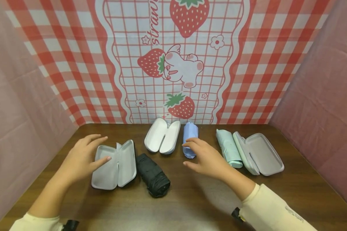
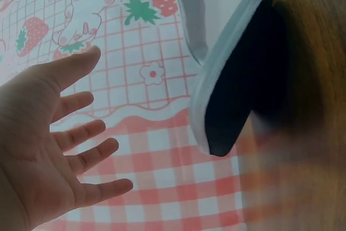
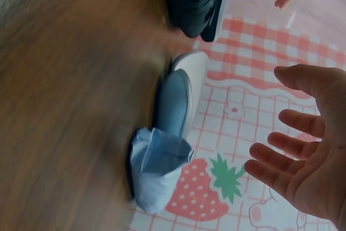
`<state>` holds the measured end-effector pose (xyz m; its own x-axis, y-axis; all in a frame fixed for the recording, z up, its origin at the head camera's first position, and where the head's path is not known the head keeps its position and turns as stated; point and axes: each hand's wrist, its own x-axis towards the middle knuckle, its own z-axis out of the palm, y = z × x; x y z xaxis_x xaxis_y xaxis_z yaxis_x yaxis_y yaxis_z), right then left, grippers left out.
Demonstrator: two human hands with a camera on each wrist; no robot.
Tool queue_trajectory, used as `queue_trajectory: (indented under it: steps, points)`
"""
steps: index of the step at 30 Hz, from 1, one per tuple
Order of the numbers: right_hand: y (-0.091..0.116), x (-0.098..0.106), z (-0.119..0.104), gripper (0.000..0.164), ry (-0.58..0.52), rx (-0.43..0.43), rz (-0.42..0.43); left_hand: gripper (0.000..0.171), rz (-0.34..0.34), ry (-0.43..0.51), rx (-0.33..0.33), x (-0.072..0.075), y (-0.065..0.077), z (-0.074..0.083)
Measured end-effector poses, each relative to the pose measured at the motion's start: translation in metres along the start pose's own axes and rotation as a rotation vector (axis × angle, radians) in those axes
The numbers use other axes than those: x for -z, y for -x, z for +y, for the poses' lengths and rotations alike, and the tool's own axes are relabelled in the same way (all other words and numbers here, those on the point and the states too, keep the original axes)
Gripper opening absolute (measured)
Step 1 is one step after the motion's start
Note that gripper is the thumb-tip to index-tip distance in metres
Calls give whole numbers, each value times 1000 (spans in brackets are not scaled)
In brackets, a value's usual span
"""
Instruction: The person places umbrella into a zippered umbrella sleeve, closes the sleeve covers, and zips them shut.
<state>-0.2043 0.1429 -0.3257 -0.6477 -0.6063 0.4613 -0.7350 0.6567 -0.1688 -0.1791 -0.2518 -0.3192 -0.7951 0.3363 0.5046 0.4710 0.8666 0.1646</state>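
My left hand is held up beside an open case with a grey lining, its fingers spread and thumb overlapping the case in the head view. The dark outside of that case shows in the left wrist view. A black folded umbrella lies just right of it. My right hand, fingers apart and holding nothing, hovers in front of a blue folded umbrella and partly hides it. To the left of the blue umbrella, a blue case with white lining lies open.
A mint folded umbrella lies against an open mint case with grey lining at the right. Behind the brown wooden table hangs a strawberry-patterned cloth; pink cloth forms the sides.
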Motion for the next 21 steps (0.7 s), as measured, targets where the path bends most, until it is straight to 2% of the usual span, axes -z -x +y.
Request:
queue_trajectory:
  steps: [6, 13, 17, 21]
  points:
    - [-4, -9, -7, 53, -52, -45, -47, 54, -4, 107, 110, -3, 4, -8]
    - [-10, -21, -14, 48, -213, -87, -110, 47, 20, 165, 250, -8, 9, -19]
    - [-17, -28, -18, 48, -273, -83, -145, 49, -17, 200, 362, -8, 8, -26]
    - [-24, -37, -20, 46, -319, -120, -226, 53, -84, 351, 491, -8, 8, -34]
